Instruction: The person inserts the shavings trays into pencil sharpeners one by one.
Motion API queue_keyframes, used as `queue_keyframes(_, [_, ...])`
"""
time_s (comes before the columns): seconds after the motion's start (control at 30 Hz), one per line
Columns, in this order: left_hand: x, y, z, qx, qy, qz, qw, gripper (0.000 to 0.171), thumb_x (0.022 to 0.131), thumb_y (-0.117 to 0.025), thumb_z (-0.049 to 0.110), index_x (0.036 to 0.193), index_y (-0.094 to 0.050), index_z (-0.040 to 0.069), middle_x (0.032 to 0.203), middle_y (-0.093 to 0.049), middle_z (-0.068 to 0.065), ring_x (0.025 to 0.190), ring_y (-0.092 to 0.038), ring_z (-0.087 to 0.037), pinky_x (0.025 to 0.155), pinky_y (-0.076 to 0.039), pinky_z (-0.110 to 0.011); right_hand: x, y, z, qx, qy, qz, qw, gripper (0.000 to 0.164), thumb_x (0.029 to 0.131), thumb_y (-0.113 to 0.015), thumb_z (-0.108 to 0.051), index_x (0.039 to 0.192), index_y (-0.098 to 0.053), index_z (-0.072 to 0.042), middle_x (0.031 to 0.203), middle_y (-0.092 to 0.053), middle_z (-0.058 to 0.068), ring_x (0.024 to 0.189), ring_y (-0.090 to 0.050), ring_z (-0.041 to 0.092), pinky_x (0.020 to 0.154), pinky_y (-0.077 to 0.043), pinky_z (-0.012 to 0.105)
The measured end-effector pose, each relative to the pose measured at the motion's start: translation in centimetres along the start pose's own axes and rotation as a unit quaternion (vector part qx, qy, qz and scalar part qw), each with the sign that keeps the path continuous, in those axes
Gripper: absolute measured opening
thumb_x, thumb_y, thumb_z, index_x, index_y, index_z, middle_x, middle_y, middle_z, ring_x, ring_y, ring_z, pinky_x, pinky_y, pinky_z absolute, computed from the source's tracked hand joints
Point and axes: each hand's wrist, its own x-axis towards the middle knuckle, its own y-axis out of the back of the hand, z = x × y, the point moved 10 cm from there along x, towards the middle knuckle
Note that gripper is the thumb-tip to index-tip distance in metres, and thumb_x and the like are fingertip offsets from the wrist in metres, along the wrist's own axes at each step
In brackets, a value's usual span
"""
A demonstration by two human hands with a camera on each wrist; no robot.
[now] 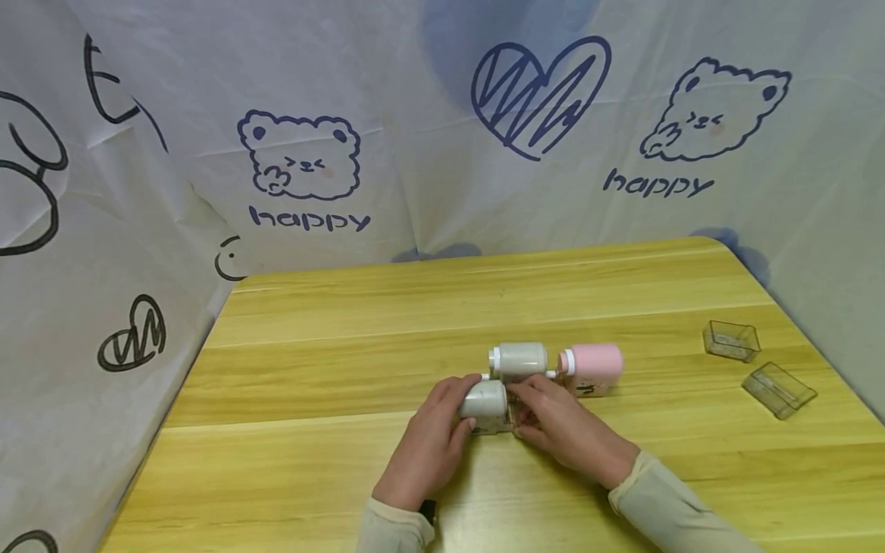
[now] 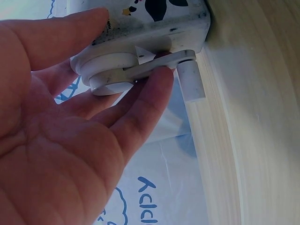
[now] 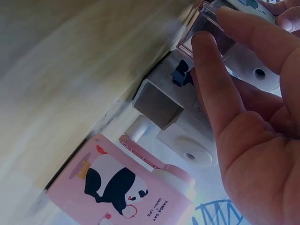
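Observation:
My left hand [image 1: 432, 434] grips a white hand-crank pencil sharpener [image 1: 485, 401] near the middle front of the table. In the left wrist view its fingers curl about the crank end, with the white crank arm [image 2: 159, 64] at the fingertips. At the opposite end, my right hand [image 1: 563, 422] pinches a clear shavings drawer [image 3: 208, 30] against that sharpener. Just behind lies a second white sharpener [image 1: 524, 359], its drawer slot [image 3: 161, 104] hollow in the right wrist view. To its right is a pink sharpener [image 1: 598, 362] with a panda print.
Two clear drawers, an upper one [image 1: 730, 343] and a lower one [image 1: 779, 392], lie near the right edge of the wooden table [image 1: 290, 453]. A white cloth [image 1: 415, 100] with drawn bears and hearts hangs behind the table and along its sides.

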Motion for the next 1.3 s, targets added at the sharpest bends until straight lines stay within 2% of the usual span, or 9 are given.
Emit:
queue_keyframes(0.53, [-0.04, 0.06, 0.21, -0.001, -0.004, -0.002, 1.0000, 0.053, 0.093, -0.058, 0.010, 0.143, -0.042, 0.019, 0.135, -0.048, -0.003, 0.119, -0.051, -0.022, 0.098, -0.042, -0.042, 0.02, 0.05, -0.15, -0.018, -0.004, 0.006, 1.000, 0.056, 0.079, -0.075, -0.010, 0.128, -0.053, 0.007, 0.109, -0.057, 0.010, 0.087, -0.058, 0.015, 0.077, -0.049, 0.025])
queue_keyframes(0.83, [-0.04, -0.01, 0.10, 0.000, 0.001, -0.004, 1.0000, 0.053, 0.093, -0.058, 0.011, 0.143, -0.041, 0.021, 0.135, -0.048, -0.003, 0.118, -0.052, -0.022, 0.097, -0.043, -0.043, -0.06, 0.09, -0.27, -0.002, -0.002, -0.003, 1.000, 0.056, 0.080, -0.074, -0.008, 0.130, -0.051, 0.006, 0.111, -0.056, 0.011, 0.089, -0.058, 0.015, 0.078, -0.049, 0.023])
queue_keyframes(1.3, [0.03, -0.11, 0.06, -0.003, -0.001, -0.003, 1.0000, 0.053, 0.093, -0.059, 0.010, 0.143, -0.042, 0.019, 0.135, -0.049, -0.004, 0.117, -0.052, -0.022, 0.097, -0.043, -0.043, -0.04, 0.08, -0.26, -0.015, 0.001, -0.001, 1.000, 0.055, 0.080, -0.074, -0.010, 0.129, -0.052, 0.005, 0.111, -0.056, 0.010, 0.092, -0.057, 0.017, 0.080, -0.049, 0.025])
